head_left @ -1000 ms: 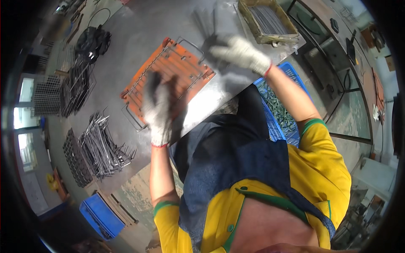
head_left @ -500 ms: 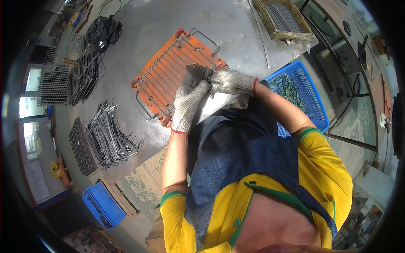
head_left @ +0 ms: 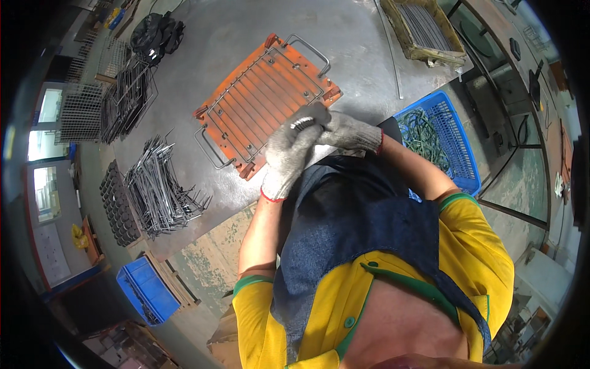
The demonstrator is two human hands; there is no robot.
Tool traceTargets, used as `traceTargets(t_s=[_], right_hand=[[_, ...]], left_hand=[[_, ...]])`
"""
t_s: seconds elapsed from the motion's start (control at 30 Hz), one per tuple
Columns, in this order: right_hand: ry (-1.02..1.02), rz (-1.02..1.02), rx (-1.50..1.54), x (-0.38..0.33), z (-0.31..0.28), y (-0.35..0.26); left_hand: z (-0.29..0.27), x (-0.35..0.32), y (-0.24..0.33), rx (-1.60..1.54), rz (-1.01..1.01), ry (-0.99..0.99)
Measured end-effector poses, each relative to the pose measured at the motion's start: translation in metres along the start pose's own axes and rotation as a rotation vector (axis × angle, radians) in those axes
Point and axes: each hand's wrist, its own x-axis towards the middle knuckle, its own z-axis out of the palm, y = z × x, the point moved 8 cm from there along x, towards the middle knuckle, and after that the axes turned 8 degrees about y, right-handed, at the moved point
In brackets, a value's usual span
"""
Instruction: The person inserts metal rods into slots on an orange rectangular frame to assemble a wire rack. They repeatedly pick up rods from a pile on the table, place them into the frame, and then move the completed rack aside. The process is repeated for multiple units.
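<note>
Since half a second ago, both gloved hands have stayed joined at the near right corner of the orange jig (head_left: 265, 106), shifting little. From the head view, the left hand (head_left: 287, 152) is closed around a small bundle of short metal rods (head_left: 301, 123), and the right hand (head_left: 345, 131) pinches their ends. They look stiff, light and slippery; best gripped mid-length. A blue basket (head_left: 458, 144) sits right.
</note>
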Motion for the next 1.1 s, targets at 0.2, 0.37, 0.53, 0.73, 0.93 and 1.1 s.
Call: traceTargets(t_s=[0.2,0.37,0.53,0.73,0.93,1.1], right_hand=[[-0.101,-0.326,-0.427,-0.012,0.023,0.003],[-0.099,0.029,-0.430,-0.009,0.035,0.056],[-0.030,0.385,0.211,0.009,0.028,0.047],[-0.269,0.024,-0.012,0.038,0.030,0.036],[-0.198,-0.040,-0.528,0.075,0.013,0.057],[-0.150,-0.080,-0.424,0.079,0.002,0.045]], left_hand=[[-0.008,-0.015,0.014,0.353,0.362,-0.029],[-0.024,0.002,-0.013,0.458,0.204,0.051],[-0.032,0.047,-0.034,-0.378,-0.147,0.314],[-0.042,0.101,-0.055,-0.584,-0.399,0.141],[-0.057,0.140,-0.074,-0.544,-0.487,0.202],[-0.080,0.154,-0.080,-0.222,-0.475,0.203]])
